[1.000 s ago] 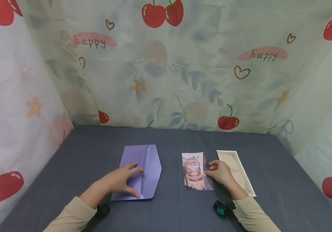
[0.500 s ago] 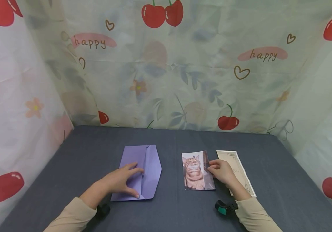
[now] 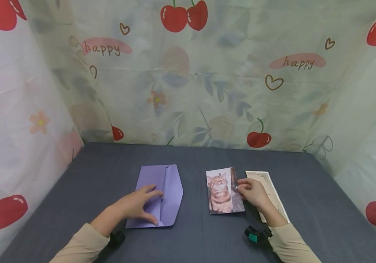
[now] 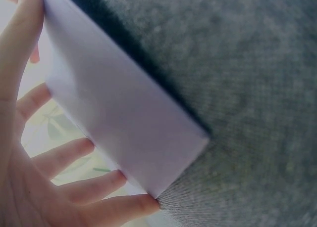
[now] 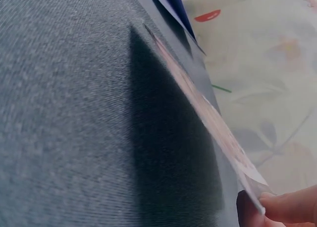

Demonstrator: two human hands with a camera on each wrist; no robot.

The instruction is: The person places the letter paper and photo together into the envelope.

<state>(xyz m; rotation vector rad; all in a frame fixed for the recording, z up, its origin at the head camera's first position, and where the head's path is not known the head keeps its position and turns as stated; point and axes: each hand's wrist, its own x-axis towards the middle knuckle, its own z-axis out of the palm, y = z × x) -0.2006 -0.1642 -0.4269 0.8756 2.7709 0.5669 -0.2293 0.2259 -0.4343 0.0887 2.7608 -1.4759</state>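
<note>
1. Cherry-printed curtain (image 3: pixel 191 91) is hanging at 12 o'clock, behind the dark table (image 3: pixel 191 241).

2. The right hand (image 3: pixel 253 191) is pinching the photo (image 3: pixel 220 193) at its 3 o'clock edge, thumb and fingertips clamped on the border.

3. Over the last second that edge has been rising: the photo is now tilting up and, in the right wrist view, is throwing a dark wedge of shadow over the table. Its 9 o'clock edge is staying low; whether it is touching the table is unclear.

4. Judging by this, the work is moving from taking hold of the photo to lifting it.

5. At the photo's 3 o'clock, the card (image 3: pixel 270 186) is lying flat, partly hidden by the right hand and forearm.

6. At the photo's 9 o'clock, the envelope (image 3: pixel 171 197) is lying apart from it, its unfolded flap pointing toward 3 o'clock.

7. The left hand (image 3: pixel 137 204) is resting on the envelope, fingers spread apart and clamping nothing, its pose holding unchanged.
</note>
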